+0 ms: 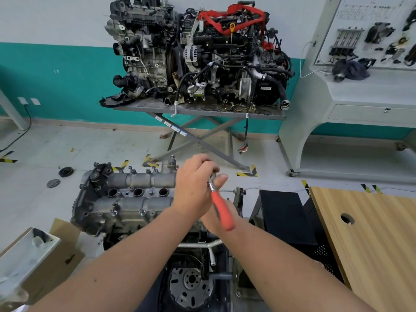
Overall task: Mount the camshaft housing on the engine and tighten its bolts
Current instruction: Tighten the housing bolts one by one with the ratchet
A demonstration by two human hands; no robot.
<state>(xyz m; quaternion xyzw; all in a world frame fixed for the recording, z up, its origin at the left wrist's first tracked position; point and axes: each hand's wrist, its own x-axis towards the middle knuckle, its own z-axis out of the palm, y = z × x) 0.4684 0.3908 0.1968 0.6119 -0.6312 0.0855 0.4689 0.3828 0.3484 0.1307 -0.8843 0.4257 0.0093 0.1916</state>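
With the camshaft housing (135, 194) already seated on the engine (108, 221), bolt tightening is underway: left hand (193, 185) grips the ratchet (221, 208) head, right hand (219, 212) holds its handle. Next: swing it.

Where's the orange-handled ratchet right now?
Centre of the head view: the ratchet is in both hands, left hand over its head, right hand on the handle, above the housing's right end.

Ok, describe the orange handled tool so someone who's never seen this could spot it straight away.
Start at the grey engine low in the foreground, with the camshaft housing on top. At its right end both hands meet around a ratchet wrench with an orange handle. It is the only orange thing there, a chrome shank rising from it into the left hand.
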